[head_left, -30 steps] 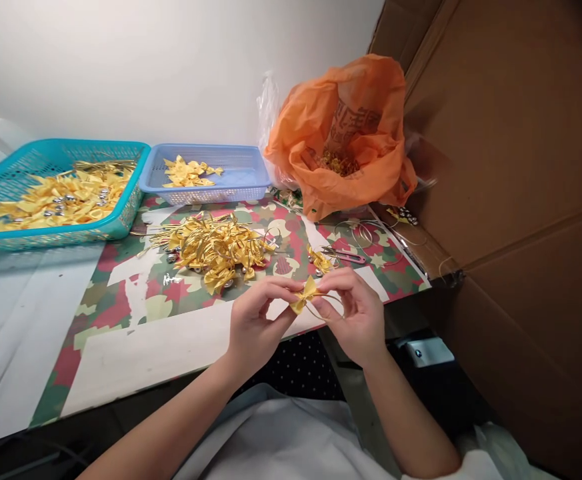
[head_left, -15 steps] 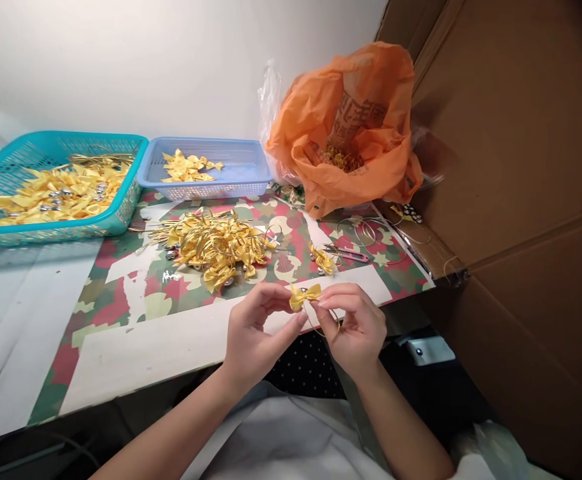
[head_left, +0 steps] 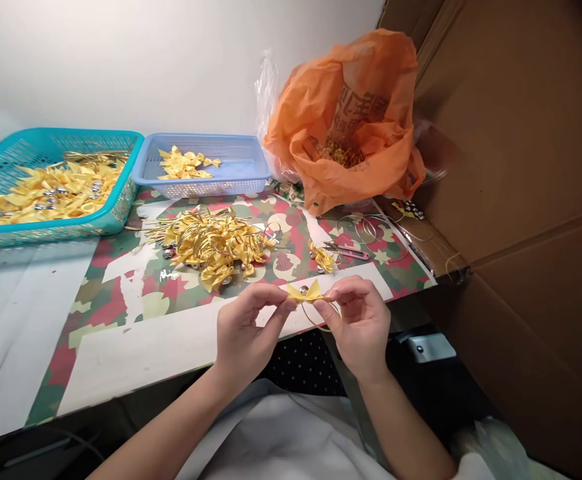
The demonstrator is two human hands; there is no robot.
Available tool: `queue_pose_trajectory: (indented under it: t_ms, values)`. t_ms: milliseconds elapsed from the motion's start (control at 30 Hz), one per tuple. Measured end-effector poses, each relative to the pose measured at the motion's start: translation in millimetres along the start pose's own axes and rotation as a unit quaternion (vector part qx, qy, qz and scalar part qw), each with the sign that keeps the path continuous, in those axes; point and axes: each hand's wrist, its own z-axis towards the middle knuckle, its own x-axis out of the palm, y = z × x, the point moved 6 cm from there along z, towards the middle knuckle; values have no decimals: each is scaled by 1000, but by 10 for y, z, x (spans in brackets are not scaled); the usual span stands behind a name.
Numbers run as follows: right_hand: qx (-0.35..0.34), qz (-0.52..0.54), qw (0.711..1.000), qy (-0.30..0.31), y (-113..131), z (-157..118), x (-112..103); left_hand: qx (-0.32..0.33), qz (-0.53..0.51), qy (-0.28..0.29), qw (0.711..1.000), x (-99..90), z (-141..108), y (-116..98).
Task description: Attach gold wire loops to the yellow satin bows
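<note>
Between my two hands is a yellow ribbon bow (head_left: 311,293) with a small silver bell at its middle. My left hand (head_left: 251,327) pinches the bow's left end between thumb and fingers. The right end is pinched by my right hand (head_left: 363,327). A thin gold cord (head_left: 313,324) hangs in a loop below the bow. Beyond my hands lies a heap of gold-corded yellow bows (head_left: 215,243) with bells. A smaller bunch of bows (head_left: 322,257) rests beside pink-handled snips (head_left: 348,252).
A teal basket (head_left: 115,213) of yellow bows and bells stands at the left. Next to it is a blue basket (head_left: 241,157) with some bows. An orange plastic bag (head_left: 341,180) sits at the back. Cardboard (head_left: 521,167) walls the right side. A phone (head_left: 433,348) lies below the table edge.
Both hands have drawn slightly apart, pulling the bow's ends outward so it is stretched wider and flatter. The bell shows more clearly. The view has shifted slightly.
</note>
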Motion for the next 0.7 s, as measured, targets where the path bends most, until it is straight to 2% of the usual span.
queue_pose_trajectory:
  t_ms: [100,267,367,567,700]
  values:
    - [12,13,1000,0,-14,5,-21,-14,-17,5,1000,10,7,-17]
    - [-25,11,1000,5,37,5,-26,-68,-67,31,995,50,15,33]
    - [-25,-3,1000,-9,47,-4,-31,-100,-90,48,990,78,9,75]
    - [11,9,1000,4,-5,-24,-10,-139,-80,35,987,68,4,90]
    - [5,-33,999,14,9,-26,-35,-141,-76,22,987,43,10,66]
